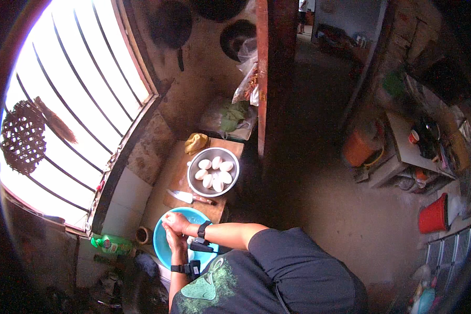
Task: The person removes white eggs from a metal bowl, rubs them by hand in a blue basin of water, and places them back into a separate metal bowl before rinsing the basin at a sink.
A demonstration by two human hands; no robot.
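Observation:
My right hand point(175, 223) and my left hand point(176, 240) are pressed together over the left side of a light-blue plastic basin point(157, 251). The fingers curl over one another, so whether anything lies between them is hidden. Inside the basin, partly behind my wrists, something white point(190, 255) shows; its shape is unclear. Beyond the basin a steel bowl point(190, 167) holds several white eggs point(216, 162). A kitchen knife point(186, 196) lies flat between bowl and basin, on a wooden board point(176, 180). Both wrists carry black straps with small devices.
A yellowish cloth point(196, 143) lies behind the bowl. Left of the basin are a small brown jar point(143, 235) and a green bottle point(114, 245). A barred window point(74, 98) borders the counter. A wooden post point(262, 78) rises past its far end. A red bucket point(433, 214) stands right.

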